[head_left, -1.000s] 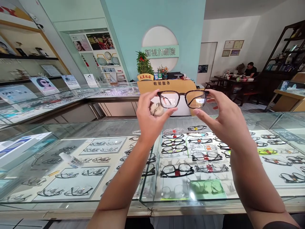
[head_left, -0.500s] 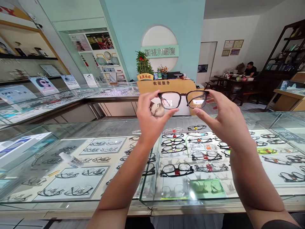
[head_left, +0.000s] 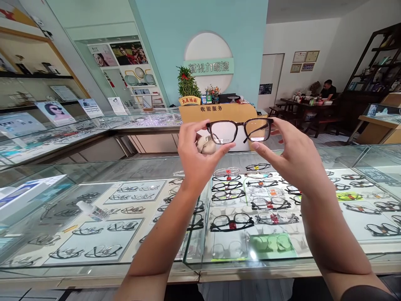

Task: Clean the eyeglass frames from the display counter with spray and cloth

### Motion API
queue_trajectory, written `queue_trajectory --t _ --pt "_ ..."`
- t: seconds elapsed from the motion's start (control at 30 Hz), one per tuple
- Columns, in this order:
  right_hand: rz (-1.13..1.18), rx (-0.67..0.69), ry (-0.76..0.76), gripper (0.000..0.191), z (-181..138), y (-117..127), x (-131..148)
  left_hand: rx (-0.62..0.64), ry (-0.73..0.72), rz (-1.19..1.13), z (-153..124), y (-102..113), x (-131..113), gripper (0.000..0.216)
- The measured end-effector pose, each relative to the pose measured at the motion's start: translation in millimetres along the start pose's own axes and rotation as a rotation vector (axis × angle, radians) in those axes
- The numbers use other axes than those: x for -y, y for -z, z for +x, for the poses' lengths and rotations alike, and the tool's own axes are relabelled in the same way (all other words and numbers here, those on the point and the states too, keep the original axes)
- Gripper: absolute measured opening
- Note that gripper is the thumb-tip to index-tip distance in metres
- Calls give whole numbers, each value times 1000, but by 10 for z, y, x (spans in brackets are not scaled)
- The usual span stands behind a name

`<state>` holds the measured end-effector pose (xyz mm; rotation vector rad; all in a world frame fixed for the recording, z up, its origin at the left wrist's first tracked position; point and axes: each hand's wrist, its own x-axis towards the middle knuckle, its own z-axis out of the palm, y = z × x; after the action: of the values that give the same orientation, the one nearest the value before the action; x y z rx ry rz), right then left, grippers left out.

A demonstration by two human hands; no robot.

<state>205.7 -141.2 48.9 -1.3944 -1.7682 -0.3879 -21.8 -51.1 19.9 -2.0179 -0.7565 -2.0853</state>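
I hold a pair of dark-framed glasses (head_left: pixel 239 130) up at arm's length over a glass display counter (head_left: pixel 103 171). My left hand (head_left: pixel 196 156) pinches the left lens rim between thumb and fingers, with a small crumpled whitish cloth (head_left: pixel 205 145) tucked against its palm. My right hand (head_left: pixel 293 156) pinches the right rim the same way. The lenses face me and the temples point away.
Under the counter glass lie several rows of spectacle frames (head_left: pixel 232 221). A small white bottle (head_left: pixel 92 211) lies on the glass at the left. A cashier desk (head_left: pixel 219 115) stands behind, and a person (head_left: pixel 328 90) sits at a dark table far right.
The glasses and both hands have barely shifted; the bright reflection on the right lens has faded. The grip is unchanged.
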Motion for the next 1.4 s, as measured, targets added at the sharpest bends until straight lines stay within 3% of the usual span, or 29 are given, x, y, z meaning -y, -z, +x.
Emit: queue_trajectory --t 0.6,1.4 --pt "-78 -74 11 52 -7 29 26 50 12 64 53 56 -16 64" --pt "1 -71 8 48 -5 42 84 -6 3 49 91 132 -74 61"
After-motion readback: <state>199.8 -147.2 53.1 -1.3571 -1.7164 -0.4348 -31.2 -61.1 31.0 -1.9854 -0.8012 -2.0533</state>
